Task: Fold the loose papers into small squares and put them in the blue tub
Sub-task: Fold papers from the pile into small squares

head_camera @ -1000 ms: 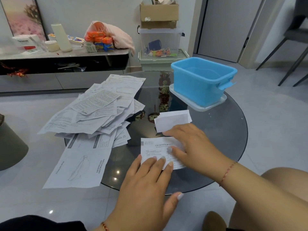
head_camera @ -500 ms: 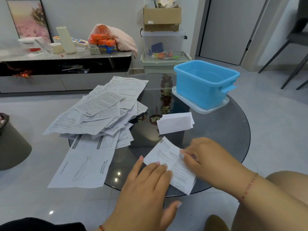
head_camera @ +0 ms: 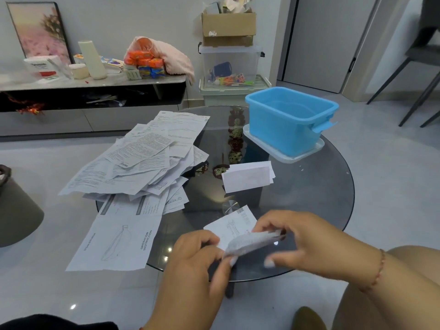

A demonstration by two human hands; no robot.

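Surroundings: loose papers (head_camera: 140, 163) heaped at 10 o'clock on the round glass table (head_camera: 316, 198); folded white paper (head_camera: 247, 176) at centre, apart from the heap.
Edges: big instruction sheet (head_camera: 119, 244) overhangs the rim at 8 o'clock; bare glass at 3 o'clock.
Containers: blue tub (head_camera: 289, 120) at 1 o'clock on a clear lid (head_camera: 283, 156); inside looks bare.
Hands: left hand (head_camera: 192, 265) and right hand (head_camera: 309, 239) both pinch one half-folded paper (head_camera: 240, 232) at 6 o'clock.
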